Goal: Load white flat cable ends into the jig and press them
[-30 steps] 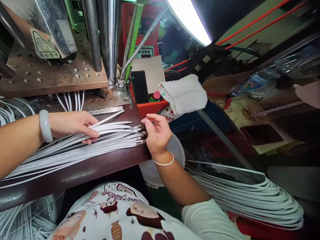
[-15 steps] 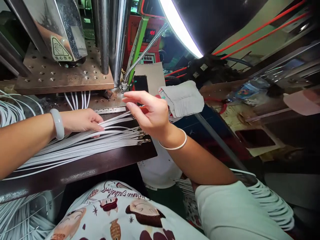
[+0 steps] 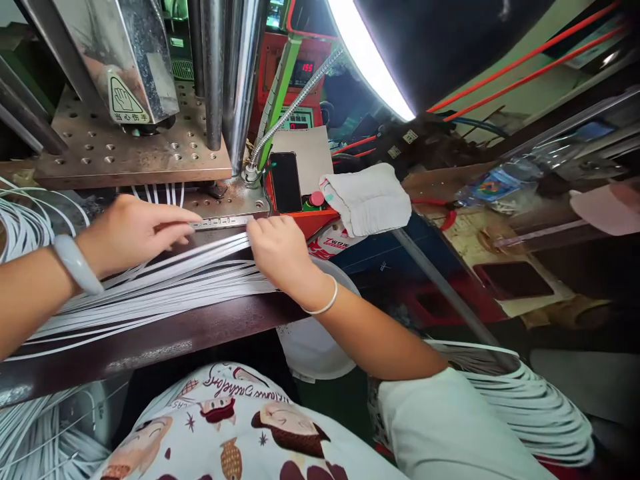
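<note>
A bundle of white cables [image 3: 165,300] lies along the dark bench edge. My right hand [image 3: 280,250] is closed around the right-hand ends of several of these cables, raised a little above the rest; its fingers hide the tips. My left hand [image 3: 143,230] hovers over the cables further left, fingers stretched out and thumb apart, nothing visible in it. Its fingertips are at the left end of a slotted metal strip [image 3: 223,221] in front of the press. Several white cables run under the drilled metal plate [image 3: 135,170].
A press ram with a hand-warning sticker [image 3: 127,100] stands above the plate, beside steel columns [image 3: 213,80]. Behind my right hand are a phone [image 3: 286,181], a red button [image 3: 316,199] and a folded white cloth [image 3: 367,200]. A lit lamp [image 3: 373,60] hangs overhead. A white bucket [image 3: 315,347] stands below.
My right hand has come down and closed on the cable ends. My left hand has let go of the cables and moved left and up, towards the slotted strip.
</note>
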A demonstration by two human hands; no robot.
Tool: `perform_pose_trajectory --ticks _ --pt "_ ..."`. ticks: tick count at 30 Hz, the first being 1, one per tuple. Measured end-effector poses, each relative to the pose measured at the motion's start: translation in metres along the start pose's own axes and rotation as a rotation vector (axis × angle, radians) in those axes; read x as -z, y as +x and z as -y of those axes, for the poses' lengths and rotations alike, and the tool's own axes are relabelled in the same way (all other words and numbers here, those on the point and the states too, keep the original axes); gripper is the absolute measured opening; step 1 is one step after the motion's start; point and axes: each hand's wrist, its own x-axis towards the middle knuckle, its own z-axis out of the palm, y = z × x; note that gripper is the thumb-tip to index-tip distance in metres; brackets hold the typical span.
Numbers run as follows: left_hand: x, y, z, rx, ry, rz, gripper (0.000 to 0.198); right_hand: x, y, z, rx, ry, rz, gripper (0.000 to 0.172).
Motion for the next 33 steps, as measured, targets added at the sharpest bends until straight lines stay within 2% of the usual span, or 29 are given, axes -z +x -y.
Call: perform_pose_trajectory --ticks 1,2,3,5,6,7,8,9,11,13,14,17,21,23,26,27,30,32,33 --pt "0.003 -0.003 0.003 -0.071 0.102 -0.123 0.047 -0.003 0.003 -0.005 0.036 0.049 -0.052 0.035" --pt "0.004 -0.004 0.005 -0.15 0.175 -0.188 0.043 -0.006 0.008 -0.009 0.116 0.13 -0.099 0.037" --pt "0.003 -0.003 0.006 -0.242 0.209 -0.188 0.039 -0.009 0.015 -0.011 0.224 0.231 -0.122 0.039" --pt "-0.002 0.003 0.005 -0.435 0.165 -0.069 0.035 -0.018 0.033 -0.006 0.419 0.419 -0.084 0.038" --pt "-0.006 0.006 0.004 -0.524 0.099 0.001 0.035 -0.022 0.042 -0.002 0.456 0.471 -0.042 0.038" --pt "-0.009 0.009 0.002 -0.586 0.02 0.05 0.036 -0.026 0.051 0.003 0.436 0.486 -0.002 0.04" --pt "-0.011 0.01 0.001 -0.603 -0.054 0.042 0.036 -0.03 0.058 0.006 0.361 0.465 0.029 0.043" --pt "-0.011 0.01 0.001 -0.566 -0.116 -0.032 0.034 -0.032 0.064 0.008 0.253 0.416 0.062 0.046" --pt "-0.007 0.007 0.001 -0.369 -0.203 -0.31 0.027 -0.036 0.07 0.007 0.052 0.29 0.158 0.044" --pt "0.001 0.004 0.001 -0.144 -0.25 -0.532 0.026 -0.037 0.07 0.001 -0.017 0.224 0.267 0.032" --pt "0.005 0.003 0.001 -0.071 -0.267 -0.579 0.028 -0.037 0.068 -0.002 -0.002 0.223 0.307 0.027" --pt "0.006 0.007 0.003 0.002 -0.261 -0.537 0.032 -0.035 0.053 -0.003 0.078 0.277 0.33 0.02" --pt "-0.017 0.017 0.015 0.036 -0.176 -0.334 0.035 -0.029 0.031 0.004 0.102 0.436 0.307 0.017" --pt "-0.028 0.019 0.023 0.01 -0.172 -0.304 0.034 -0.029 0.029 0.005 0.034 0.571 0.198 0.017" --pt "-0.034 0.019 0.028 -0.07 -0.194 -0.376 0.032 -0.034 0.04 0.005 -0.036 0.708 -0.02 0.028" --pt "-0.033 0.018 0.027 -0.08 -0.206 -0.404 0.031 -0.036 0.046 0.005 -0.027 0.756 -0.019 0.028" --pt "-0.028 0.013 0.018 -0.049 -0.237 -0.428 0.028 -0.038 0.057 0.009 -0.035 0.896 0.165 0.006" --pt "-0.028 0.008 0.013 -0.02 -0.242 -0.424 0.032 -0.035 0.055 0.011 -0.085 0.864 0.206 0.019" --pt "-0.031 0.006 0.013 -0.013 -0.227 -0.406 0.034 -0.033 0.051 0.011 -0.091 0.8 0.19 0.019"
